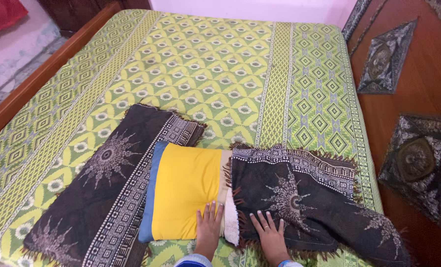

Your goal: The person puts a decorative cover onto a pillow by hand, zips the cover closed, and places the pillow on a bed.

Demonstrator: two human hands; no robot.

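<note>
head view. left hand (208, 225) lay flat, fingers spread, palm down on the near edge of a yellow cloth pillow with a blue side band (181, 195); nothing pinched, only pressed. right hand (271, 236) also flat and spread, a ring on one finger, resting on a dark brown woven pillow cover with pale sunburst pattern and fringed edge (299, 198). the cover's fringed open end sat just between the two hands, drawn over the right part of the pillow; a strip of the pillow's cream end (229, 217) showed beside the left hand's fingertips. away from the left hand, further left, a second dark brown patterned cover (106, 188) lay flat, its edge tucked under the yellow pillow. everything rested on a green and yellow geometric woven bedspread (220, 64). right of the right hand stood a reddish-brown wooden headboard with dark carved diamond panels (418, 158). blue sleeve cuffs showed at both wrists.
</note>
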